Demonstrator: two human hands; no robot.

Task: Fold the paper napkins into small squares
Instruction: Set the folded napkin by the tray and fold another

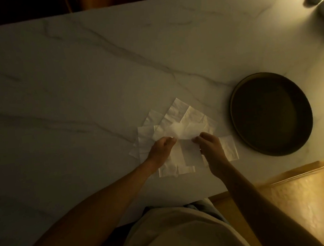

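Dim marble surface (75, 71) carries spread napkins (177, 112) beside a dark tray (271, 114). Left hand (160, 150) and right hand (210, 146) pinch the top napkin (179, 131) with closed fingers (173, 139), probably to fold it evenly.

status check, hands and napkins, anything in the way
Left hand and right hand pinching one napkin. Loose napkin pile beneath. Dark round tray right, apart.

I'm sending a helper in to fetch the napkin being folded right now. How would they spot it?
On the white marble-look table, left of the round dark shallow tray, lies a spread of white paper napkins. The one wanted is the brightest napkin, the only one pinched by the left hand and right hand.
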